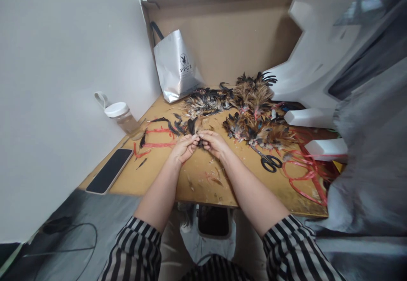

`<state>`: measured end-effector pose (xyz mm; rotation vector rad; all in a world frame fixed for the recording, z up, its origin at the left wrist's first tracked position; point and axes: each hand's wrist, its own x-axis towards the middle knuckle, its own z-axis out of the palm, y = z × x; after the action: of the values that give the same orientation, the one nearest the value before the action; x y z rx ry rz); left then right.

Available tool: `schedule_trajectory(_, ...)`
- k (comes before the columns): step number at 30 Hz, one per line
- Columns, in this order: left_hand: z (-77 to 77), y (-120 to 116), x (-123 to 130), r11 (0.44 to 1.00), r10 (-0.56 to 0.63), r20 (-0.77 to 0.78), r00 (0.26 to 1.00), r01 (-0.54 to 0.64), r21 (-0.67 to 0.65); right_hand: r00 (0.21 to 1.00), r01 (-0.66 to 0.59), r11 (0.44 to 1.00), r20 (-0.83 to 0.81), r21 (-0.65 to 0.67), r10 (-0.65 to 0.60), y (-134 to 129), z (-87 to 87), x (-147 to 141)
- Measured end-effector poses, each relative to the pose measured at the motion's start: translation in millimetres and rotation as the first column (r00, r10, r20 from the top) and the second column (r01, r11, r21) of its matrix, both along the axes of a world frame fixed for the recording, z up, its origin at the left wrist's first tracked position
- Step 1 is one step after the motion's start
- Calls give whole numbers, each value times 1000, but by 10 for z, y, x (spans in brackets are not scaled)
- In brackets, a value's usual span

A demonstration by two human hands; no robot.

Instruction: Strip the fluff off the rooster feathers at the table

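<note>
My left hand (186, 148) and my right hand (212, 142) meet over the middle of the wooden table, fingertips pinched together. Between them they grip a small bunch of feathers (193, 125), dark and brown, its tips pointing away from me; the lower end is mostly covered by my fingers. To the left of my left hand lie loose black feathers (171, 126) and strips of red plastic string (157, 144). Right of my right hand is a heap of brown and black feather bundles (259, 130), with black-handled scissors (269, 161) in front of it.
A phone (110, 171) and a white-lidded jar (122, 117) stand along the left side. Behind are a silver bag (178, 66), more feather bundles (252, 92) and a cardboard panel (241, 35). Tangled red string (307, 175) and white foam blocks (327, 148) occupy the right.
</note>
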<state>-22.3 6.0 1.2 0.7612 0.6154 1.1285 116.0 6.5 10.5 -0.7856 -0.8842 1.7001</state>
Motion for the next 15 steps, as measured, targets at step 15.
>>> schedule_trajectory(15, -65, 28, 19, 996, 45, -162, 986, -32, 81, 941, 225, 940, 193, 257, -278, -3, 13, -59)
